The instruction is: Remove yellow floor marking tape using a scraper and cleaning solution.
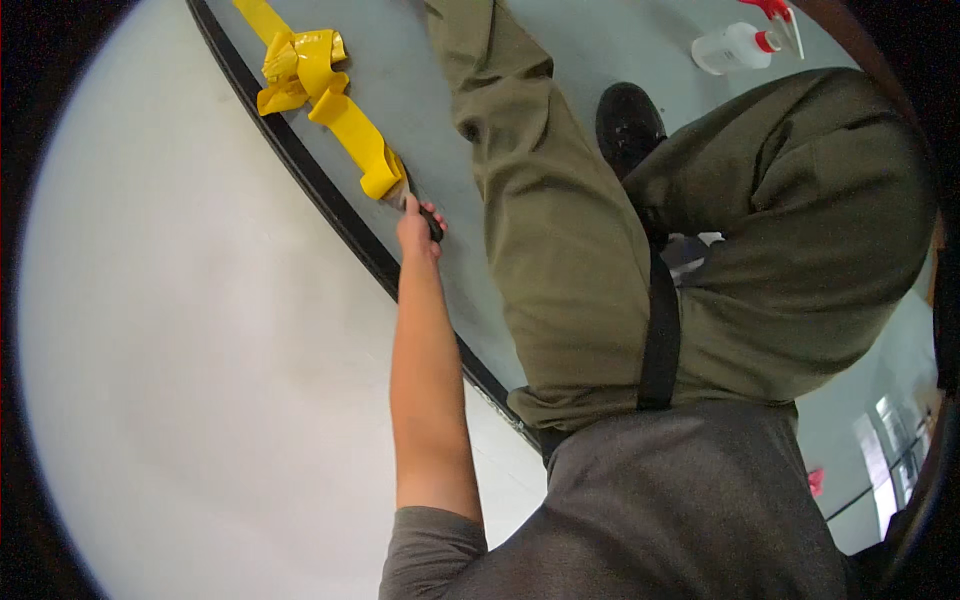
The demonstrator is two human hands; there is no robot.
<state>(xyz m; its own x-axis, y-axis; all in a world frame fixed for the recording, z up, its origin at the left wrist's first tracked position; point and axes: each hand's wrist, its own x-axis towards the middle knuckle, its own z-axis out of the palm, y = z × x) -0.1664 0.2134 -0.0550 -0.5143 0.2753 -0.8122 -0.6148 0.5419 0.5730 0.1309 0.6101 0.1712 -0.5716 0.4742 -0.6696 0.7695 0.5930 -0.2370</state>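
Observation:
My left hand (417, 230) reaches out low beside the wall and is closed round the dark handle of a scraper (434, 226). Its pale metal blade lies against the floor, at the near end of a strip of yellow tape (352, 128). Next to the blade that end of the tape is lifted and curled over. Farther off the strip is bunched into a crumpled, folded heap, and beyond the heap it runs on to the upper edge of the view. My right hand is not in view.
A white wall (210, 350) with a black baseboard (345, 222) runs close along my left. My legs, in olive trousers, stretch and bend over the grey floor (460, 255). A translucent spray bottle with a red top (732, 50) is at the far right, beyond my dark shoe (628, 125).

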